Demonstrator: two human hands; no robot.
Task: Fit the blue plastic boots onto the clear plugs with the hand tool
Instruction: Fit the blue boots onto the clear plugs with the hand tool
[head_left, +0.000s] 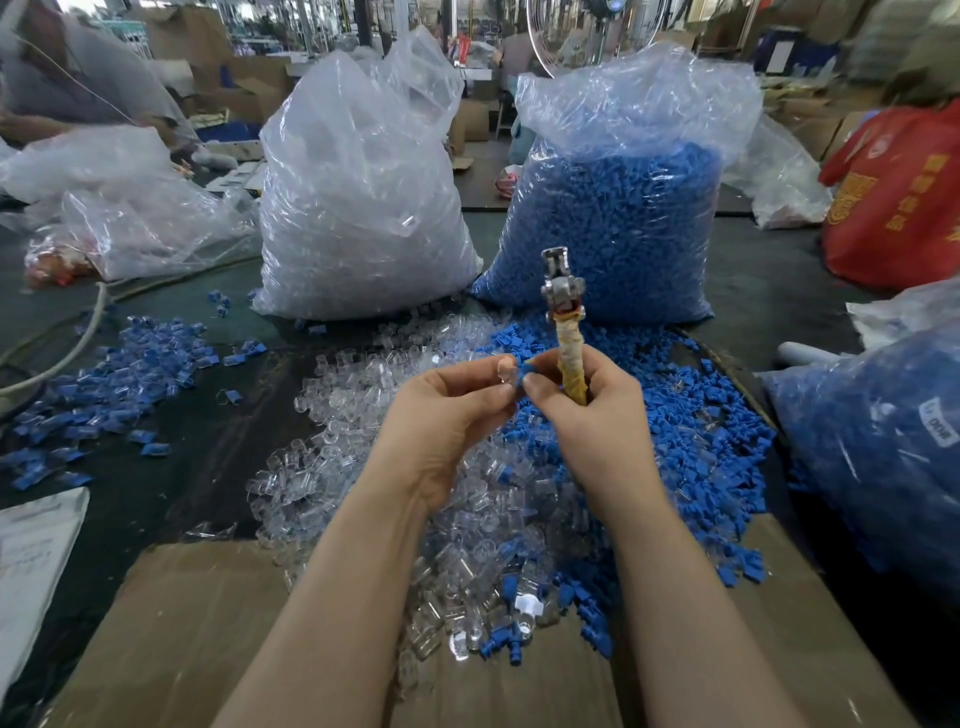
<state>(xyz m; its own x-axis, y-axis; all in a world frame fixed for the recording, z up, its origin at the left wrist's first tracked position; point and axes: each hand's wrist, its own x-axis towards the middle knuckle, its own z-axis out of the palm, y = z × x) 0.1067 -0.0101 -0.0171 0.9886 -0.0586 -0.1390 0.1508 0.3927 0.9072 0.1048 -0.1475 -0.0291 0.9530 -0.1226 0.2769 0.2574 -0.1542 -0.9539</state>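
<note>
both forearms reach forward over a sheet of cardboard lying at the near edge of the desk, and the hands meet above the loose parts. the left hand is palm-up and tilted inward, its thumb and forefinger pinching a clear plug. the right hand has its outer fingers wrapped round the taped handle of the hand tool, which stands upright with its metal head above the fist, while its thumb and forefinger pinch a blue boot that touches the plug. under the hands a heap of clear plugs spreads over the middle of the desk, with a heap of blue boots beside it toward the right edge, the two mingling at the cardboard. toward the left edge lies a scatter of blue pieces, well apart from the heaps. at the far edge stand a bag of clear parts and, just beside it, a bag of blue parts. another bag of blue parts sits at the right edge. the room beyond is a blurred workshop with boxes.
</note>
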